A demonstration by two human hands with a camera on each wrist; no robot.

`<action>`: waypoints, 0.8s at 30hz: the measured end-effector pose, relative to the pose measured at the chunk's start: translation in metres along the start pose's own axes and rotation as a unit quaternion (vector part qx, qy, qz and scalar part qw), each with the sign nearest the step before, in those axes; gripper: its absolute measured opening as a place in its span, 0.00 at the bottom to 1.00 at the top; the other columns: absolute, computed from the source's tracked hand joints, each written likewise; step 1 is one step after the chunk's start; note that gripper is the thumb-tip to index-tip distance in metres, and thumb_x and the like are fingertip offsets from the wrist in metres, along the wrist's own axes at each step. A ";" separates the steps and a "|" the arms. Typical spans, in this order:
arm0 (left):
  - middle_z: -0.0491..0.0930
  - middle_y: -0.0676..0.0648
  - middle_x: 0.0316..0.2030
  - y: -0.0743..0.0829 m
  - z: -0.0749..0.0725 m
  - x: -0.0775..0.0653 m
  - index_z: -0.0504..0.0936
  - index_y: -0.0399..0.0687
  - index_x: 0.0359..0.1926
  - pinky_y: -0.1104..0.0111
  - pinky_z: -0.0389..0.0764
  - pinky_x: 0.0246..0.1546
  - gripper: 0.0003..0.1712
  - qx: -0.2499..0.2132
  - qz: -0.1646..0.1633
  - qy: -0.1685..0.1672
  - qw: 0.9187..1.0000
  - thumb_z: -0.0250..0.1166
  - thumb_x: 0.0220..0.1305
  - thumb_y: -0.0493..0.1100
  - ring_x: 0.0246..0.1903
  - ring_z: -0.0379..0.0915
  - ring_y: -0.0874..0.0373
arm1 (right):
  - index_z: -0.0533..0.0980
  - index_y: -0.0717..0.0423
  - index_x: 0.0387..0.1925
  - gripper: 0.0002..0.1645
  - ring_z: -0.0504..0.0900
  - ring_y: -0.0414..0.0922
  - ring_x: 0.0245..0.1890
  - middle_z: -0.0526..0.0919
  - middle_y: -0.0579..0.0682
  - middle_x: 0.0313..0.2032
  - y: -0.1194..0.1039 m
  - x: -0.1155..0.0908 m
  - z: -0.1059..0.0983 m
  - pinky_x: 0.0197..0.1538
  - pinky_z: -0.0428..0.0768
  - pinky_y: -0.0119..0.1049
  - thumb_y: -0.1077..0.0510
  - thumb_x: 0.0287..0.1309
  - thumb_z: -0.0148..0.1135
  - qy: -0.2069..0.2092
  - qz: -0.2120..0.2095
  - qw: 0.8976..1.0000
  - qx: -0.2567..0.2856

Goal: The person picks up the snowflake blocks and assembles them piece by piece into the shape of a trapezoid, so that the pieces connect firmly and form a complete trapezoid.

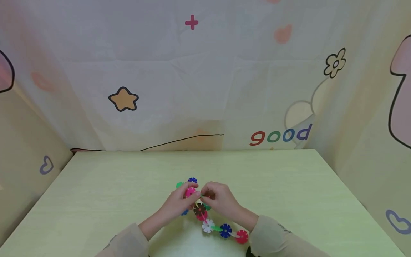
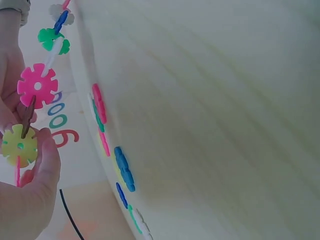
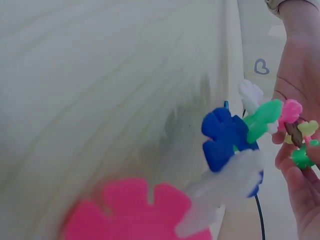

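Both hands meet over the table at a chain of slotted plastic flower discs. My left hand (image 1: 179, 200) pinches it, its thumb by a pink disc (image 1: 190, 192); in the left wrist view, a yellow disc (image 2: 20, 145) sits at its fingers. My right hand (image 1: 221, 196) pinches a small green disc (image 3: 302, 157), mostly covered by fingers in the head view. A brown disc (image 1: 199, 209) hangs just below the hands. From there the chain runs toward the right sleeve through a white disc (image 1: 208, 226), a dark blue disc (image 1: 226, 230) and a red disc (image 1: 242, 236).
More discs lie behind and under the left hand, among them a blue disc (image 1: 192, 180) and a light green disc (image 1: 179, 185). The pale table (image 1: 96, 200) is bordered by printed curtains (image 1: 154, 89) at the back and sides.
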State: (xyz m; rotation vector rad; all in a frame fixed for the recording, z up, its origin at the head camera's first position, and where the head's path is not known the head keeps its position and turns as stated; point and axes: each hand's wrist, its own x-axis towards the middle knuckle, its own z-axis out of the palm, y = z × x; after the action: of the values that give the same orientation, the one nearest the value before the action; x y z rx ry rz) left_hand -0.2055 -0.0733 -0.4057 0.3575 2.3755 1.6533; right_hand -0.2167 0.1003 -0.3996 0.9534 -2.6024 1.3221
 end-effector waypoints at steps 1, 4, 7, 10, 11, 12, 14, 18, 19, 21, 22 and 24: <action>0.77 0.42 0.39 -0.001 0.000 0.000 0.65 0.44 0.57 0.63 0.79 0.34 0.30 -0.001 0.001 -0.001 1.000 0.54 0.59 0.57 0.29 0.74 0.59 | 0.75 0.60 0.28 0.02 0.80 0.40 0.29 0.80 0.51 0.29 0.001 0.000 -0.001 0.33 0.76 0.22 0.66 0.49 0.60 -0.011 0.004 1.000 0.007; 0.78 0.42 0.39 -0.003 0.000 -0.001 0.66 0.42 0.56 0.63 0.79 0.34 0.29 -0.001 0.005 -0.007 1.000 0.56 0.59 0.55 0.30 0.75 0.59 | 0.75 0.61 0.31 0.04 0.81 0.42 0.32 0.80 0.52 0.31 0.002 -0.001 -0.004 0.34 0.77 0.23 0.66 0.50 0.60 -0.051 0.015 0.998 0.019; 0.78 0.42 0.37 -0.006 -0.002 -0.002 0.67 0.41 0.55 0.64 0.79 0.34 0.29 0.004 0.004 -0.010 1.000 0.56 0.59 0.54 0.30 0.75 0.59 | 0.75 0.61 0.34 0.07 0.81 0.44 0.34 0.80 0.54 0.35 0.006 -0.001 -0.011 0.35 0.77 0.24 0.65 0.50 0.60 -0.085 0.030 0.996 0.013; 0.77 0.40 0.38 -0.008 -0.006 -0.002 0.67 0.42 0.55 0.64 0.79 0.34 0.30 0.007 -0.003 -0.010 1.000 0.56 0.58 0.56 0.30 0.75 0.58 | 0.75 0.62 0.37 0.11 0.80 0.46 0.35 0.79 0.56 0.37 0.011 0.000 -0.020 0.36 0.78 0.27 0.64 0.49 0.61 -0.103 0.052 0.993 0.001; 0.77 0.40 0.38 -0.009 -0.007 -0.002 0.67 0.43 0.56 0.64 0.79 0.35 0.31 0.006 -0.004 -0.010 1.000 0.56 0.58 0.57 0.32 0.75 0.58 | 0.75 0.62 0.38 0.12 0.80 0.47 0.35 0.79 0.57 0.38 0.014 0.001 -0.024 0.35 0.78 0.28 0.63 0.49 0.62 -0.106 0.063 0.992 0.000; 0.77 0.40 0.40 -0.010 -0.009 -0.003 0.66 0.43 0.56 0.64 0.79 0.36 0.31 0.004 -0.005 -0.010 1.000 0.56 0.57 0.58 0.33 0.75 0.58 | 0.75 0.62 0.39 0.13 0.79 0.47 0.35 0.79 0.57 0.39 0.016 0.002 -0.027 0.35 0.78 0.29 0.63 0.49 0.62 -0.109 0.076 0.991 -0.001; 0.77 0.40 0.40 -0.010 -0.012 -0.004 0.66 0.43 0.56 0.64 0.79 0.36 0.32 0.001 -0.006 -0.008 1.000 0.56 0.57 0.58 0.34 0.76 0.57 | 0.75 0.61 0.39 0.14 0.78 0.46 0.35 0.79 0.57 0.39 0.022 0.005 -0.033 0.34 0.78 0.31 0.63 0.48 0.63 -0.115 0.105 0.988 -0.007; 0.77 0.42 0.39 -0.009 -0.017 -0.007 0.66 0.43 0.56 0.64 0.79 0.37 0.31 0.004 -0.004 -0.007 1.000 0.55 0.58 0.58 0.33 0.76 0.58 | 0.75 0.59 0.39 0.15 0.76 0.44 0.33 0.78 0.54 0.36 0.037 0.009 -0.040 0.33 0.77 0.32 0.61 0.47 0.64 -0.129 0.153 0.979 -0.031; 0.77 0.43 0.38 -0.008 -0.018 -0.008 0.66 0.43 0.56 0.64 0.78 0.36 0.31 0.005 -0.005 -0.007 1.000 0.55 0.58 0.58 0.32 0.75 0.58 | 0.75 0.58 0.39 0.15 0.75 0.43 0.32 0.78 0.53 0.35 0.041 0.009 -0.041 0.33 0.76 0.32 0.61 0.46 0.64 -0.132 0.160 0.977 -0.040; 0.76 0.43 0.38 -0.008 -0.020 -0.009 0.66 0.44 0.56 0.65 0.78 0.37 0.31 0.005 -0.007 -0.010 1.000 0.55 0.57 0.58 0.32 0.75 0.58 | 0.76 0.56 0.39 0.15 0.73 0.43 0.31 0.77 0.50 0.33 0.048 0.009 -0.041 0.33 0.75 0.32 0.61 0.46 0.65 -0.141 0.173 0.973 -0.049; 0.76 0.43 0.38 -0.009 -0.021 -0.010 0.66 0.44 0.56 0.65 0.78 0.37 0.32 0.004 -0.007 -0.012 1.000 0.55 0.57 0.59 0.32 0.74 0.58 | 0.76 0.56 0.39 0.15 0.72 0.42 0.31 0.77 0.49 0.32 0.051 0.009 -0.040 0.33 0.74 0.32 0.61 0.45 0.65 -0.146 0.178 0.972 -0.053; 0.75 0.42 0.39 -0.009 -0.022 -0.010 0.65 0.44 0.57 0.66 0.78 0.37 0.32 0.002 -0.008 -0.014 1.000 0.55 0.57 0.59 0.33 0.74 0.58 | 0.76 0.54 0.39 0.16 0.72 0.42 0.30 0.76 0.47 0.30 0.056 0.009 -0.039 0.33 0.74 0.33 0.60 0.45 0.66 -0.157 0.191 0.967 -0.054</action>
State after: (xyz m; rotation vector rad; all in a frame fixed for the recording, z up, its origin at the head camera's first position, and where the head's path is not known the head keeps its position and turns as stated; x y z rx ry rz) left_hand -0.2035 -0.0992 -0.4063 0.3590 2.3551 1.6262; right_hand -0.2628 0.1495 -0.4118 0.7170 -3.1947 1.1548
